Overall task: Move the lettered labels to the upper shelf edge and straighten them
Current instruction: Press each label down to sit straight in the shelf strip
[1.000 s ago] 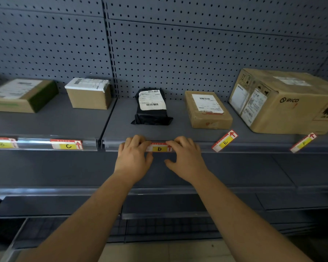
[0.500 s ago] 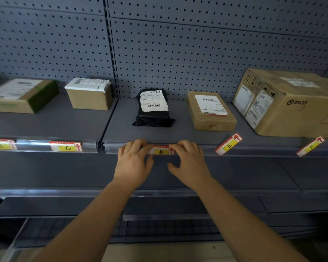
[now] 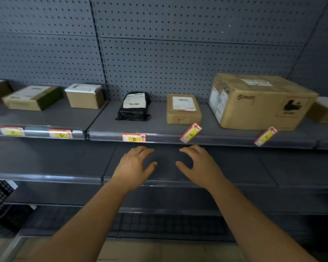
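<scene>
The D label (image 3: 134,137) sits flat in the clear strip along the upper shelf edge (image 3: 225,141), its long axis running level with the strip, from 9 o'clock to 3 o'clock, and the red arrow at its right end pointing up towards 12 o'clock. A second ago both hands were pinching and pressing it, one at each end. They have now let go and dropped away below it. I take that to mean the D label is finished: seated and squared.

The left hand (image 3: 134,165) hangs just below the label, at about 6 o'clock from it, fingers loosely spread and slightly curled, holding nothing. The right hand (image 3: 199,163) is at about 4 o'clock from the label, likewise spread and empty, with its fingertips nearly under the next label.

That next label (image 3: 190,133) sits at 3 o'clock from D, still crooked: its long axis tilts from 7 o'clock up to 1 o'clock, arrow end high, and it stands partly proud of the strip. Blur makes its letter unreadable now. The label beyond it (image 3: 265,136), further along at 3 o'clock, leans the same way. To the 9 o'clock side, the C label (image 3: 60,133) and another yellow label (image 3: 12,131) already lie level in the strip.

Behind D, at 12 o'clock, rests a black parcel (image 3: 133,107); a small carton (image 3: 183,108) stands at 1 o'clock. Judging by the hands' drift rightward, the tilted label seems next.
</scene>
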A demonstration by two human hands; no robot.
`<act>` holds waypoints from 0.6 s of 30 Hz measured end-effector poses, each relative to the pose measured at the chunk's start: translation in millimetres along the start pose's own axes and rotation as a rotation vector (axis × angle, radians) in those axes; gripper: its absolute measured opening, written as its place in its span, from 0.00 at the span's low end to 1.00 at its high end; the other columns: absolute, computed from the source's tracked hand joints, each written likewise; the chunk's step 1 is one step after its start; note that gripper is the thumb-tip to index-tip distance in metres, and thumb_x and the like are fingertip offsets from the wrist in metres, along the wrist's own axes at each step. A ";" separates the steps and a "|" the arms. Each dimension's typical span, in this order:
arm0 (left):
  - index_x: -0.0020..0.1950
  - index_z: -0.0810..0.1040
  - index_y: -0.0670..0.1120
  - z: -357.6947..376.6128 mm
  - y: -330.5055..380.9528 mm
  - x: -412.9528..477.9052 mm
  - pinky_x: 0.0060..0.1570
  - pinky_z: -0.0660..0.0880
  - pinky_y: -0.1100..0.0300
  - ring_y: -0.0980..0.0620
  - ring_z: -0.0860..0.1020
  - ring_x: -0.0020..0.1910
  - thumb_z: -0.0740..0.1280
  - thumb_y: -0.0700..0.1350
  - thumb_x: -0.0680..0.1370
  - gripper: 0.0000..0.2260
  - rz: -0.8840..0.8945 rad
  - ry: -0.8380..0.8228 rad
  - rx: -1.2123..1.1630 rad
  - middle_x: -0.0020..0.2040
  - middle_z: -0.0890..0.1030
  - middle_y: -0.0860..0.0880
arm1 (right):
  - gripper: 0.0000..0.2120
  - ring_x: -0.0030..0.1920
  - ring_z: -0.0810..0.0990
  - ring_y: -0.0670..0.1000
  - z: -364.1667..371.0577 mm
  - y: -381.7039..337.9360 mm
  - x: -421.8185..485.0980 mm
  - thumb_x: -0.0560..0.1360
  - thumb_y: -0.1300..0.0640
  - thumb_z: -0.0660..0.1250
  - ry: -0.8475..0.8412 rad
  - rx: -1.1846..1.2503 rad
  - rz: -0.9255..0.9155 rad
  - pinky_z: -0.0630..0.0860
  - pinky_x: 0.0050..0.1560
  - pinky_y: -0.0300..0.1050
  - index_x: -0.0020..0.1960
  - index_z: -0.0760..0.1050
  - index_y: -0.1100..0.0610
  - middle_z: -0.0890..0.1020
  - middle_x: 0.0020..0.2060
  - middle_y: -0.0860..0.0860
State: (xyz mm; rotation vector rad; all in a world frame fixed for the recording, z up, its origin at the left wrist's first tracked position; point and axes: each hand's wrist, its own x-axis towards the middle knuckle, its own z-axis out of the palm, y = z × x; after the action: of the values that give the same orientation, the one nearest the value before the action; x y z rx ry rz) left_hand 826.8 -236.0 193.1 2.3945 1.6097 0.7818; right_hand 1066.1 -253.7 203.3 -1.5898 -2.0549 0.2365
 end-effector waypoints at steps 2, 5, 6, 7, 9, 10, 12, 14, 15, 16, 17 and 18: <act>0.66 0.73 0.50 10.4 24.9 -6.9 0.60 0.70 0.48 0.49 0.71 0.61 0.55 0.63 0.73 0.27 0.004 -0.006 -0.010 0.62 0.75 0.51 | 0.25 0.65 0.70 0.50 -14.4 12.9 -20.7 0.76 0.42 0.65 -0.010 0.016 0.027 0.69 0.63 0.44 0.70 0.70 0.51 0.73 0.65 0.49; 0.66 0.72 0.48 21.5 55.3 -11.2 0.62 0.69 0.48 0.49 0.70 0.63 0.61 0.59 0.76 0.23 -0.006 0.007 -0.045 0.63 0.74 0.50 | 0.25 0.66 0.69 0.49 -33.1 27.3 -38.2 0.76 0.42 0.65 -0.016 0.034 0.046 0.68 0.64 0.43 0.70 0.69 0.50 0.72 0.66 0.48; 0.66 0.72 0.48 23.9 62.8 -11.3 0.63 0.68 0.48 0.49 0.70 0.63 0.63 0.56 0.76 0.21 -0.007 0.015 -0.057 0.63 0.74 0.50 | 0.25 0.66 0.69 0.49 -38.1 31.2 -40.8 0.76 0.42 0.64 -0.016 0.036 0.045 0.68 0.64 0.43 0.70 0.69 0.50 0.72 0.66 0.48; 0.66 0.72 0.48 25.8 68.9 -10.5 0.63 0.68 0.48 0.49 0.70 0.63 0.64 0.55 0.77 0.20 -0.008 0.023 -0.067 0.63 0.74 0.50 | 0.25 0.66 0.69 0.48 -42.5 34.5 -41.9 0.76 0.42 0.64 -0.018 0.036 0.045 0.68 0.64 0.43 0.70 0.69 0.50 0.72 0.66 0.47; 0.67 0.71 0.49 27.8 76.0 -4.2 0.64 0.68 0.47 0.49 0.69 0.64 0.64 0.54 0.77 0.20 -0.012 0.022 -0.078 0.64 0.73 0.50 | 0.25 0.67 0.68 0.47 -50.3 40.8 -40.0 0.76 0.41 0.64 -0.016 0.026 0.038 0.67 0.64 0.43 0.70 0.69 0.49 0.71 0.66 0.46; 0.67 0.71 0.49 28.6 77.4 0.9 0.64 0.67 0.48 0.50 0.69 0.64 0.64 0.54 0.77 0.20 -0.014 0.019 -0.081 0.64 0.73 0.51 | 0.25 0.67 0.67 0.47 -53.1 43.5 -37.3 0.76 0.41 0.64 -0.015 0.020 0.033 0.66 0.64 0.42 0.70 0.69 0.48 0.71 0.66 0.46; 0.67 0.71 0.50 31.8 75.8 12.3 0.65 0.67 0.49 0.51 0.68 0.64 0.64 0.54 0.77 0.20 -0.015 0.017 -0.084 0.64 0.73 0.51 | 0.25 0.68 0.66 0.47 -55.3 49.3 -29.9 0.76 0.42 0.65 -0.016 0.012 0.026 0.66 0.65 0.43 0.70 0.69 0.48 0.71 0.67 0.46; 0.66 0.72 0.50 36.4 71.8 24.8 0.64 0.67 0.50 0.51 0.69 0.64 0.64 0.54 0.77 0.19 -0.004 0.017 -0.077 0.64 0.73 0.51 | 0.25 0.68 0.66 0.47 -54.2 54.5 -20.6 0.76 0.42 0.65 -0.015 0.001 0.018 0.67 0.67 0.45 0.70 0.69 0.47 0.71 0.67 0.47; 0.65 0.72 0.50 38.5 69.7 31.6 0.64 0.68 0.50 0.50 0.70 0.64 0.64 0.54 0.77 0.19 0.001 0.020 -0.076 0.63 0.74 0.51 | 0.24 0.68 0.67 0.47 -53.6 56.9 -14.5 0.76 0.42 0.65 -0.010 0.000 0.017 0.68 0.66 0.46 0.70 0.69 0.47 0.71 0.66 0.47; 0.65 0.73 0.50 40.1 67.7 39.0 0.63 0.68 0.50 0.49 0.70 0.63 0.65 0.53 0.77 0.18 0.003 0.025 -0.080 0.63 0.74 0.51 | 0.24 0.67 0.67 0.47 -53.8 58.4 -7.4 0.76 0.42 0.65 -0.004 0.001 0.016 0.68 0.66 0.45 0.70 0.69 0.47 0.71 0.65 0.47; 0.64 0.73 0.50 41.4 65.6 46.9 0.63 0.69 0.50 0.49 0.71 0.62 0.65 0.53 0.76 0.18 0.003 0.034 -0.084 0.62 0.75 0.51 | 0.24 0.66 0.68 0.47 -54.7 59.1 1.0 0.76 0.43 0.65 0.000 -0.002 0.015 0.68 0.64 0.44 0.70 0.69 0.47 0.72 0.65 0.47; 0.64 0.74 0.49 42.2 63.6 55.4 0.62 0.69 0.50 0.49 0.72 0.61 0.65 0.52 0.76 0.17 0.006 0.049 -0.089 0.61 0.75 0.51 | 0.24 0.65 0.68 0.47 -56.1 59.6 10.7 0.76 0.43 0.65 0.011 -0.010 0.006 0.69 0.63 0.44 0.70 0.69 0.47 0.72 0.64 0.47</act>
State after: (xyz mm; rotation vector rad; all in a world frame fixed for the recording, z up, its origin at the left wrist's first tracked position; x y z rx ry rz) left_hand 915.8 -205.9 201.2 2.3373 1.5506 0.9003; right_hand 1143.0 -236.1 227.6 -1.6002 -2.0469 0.2193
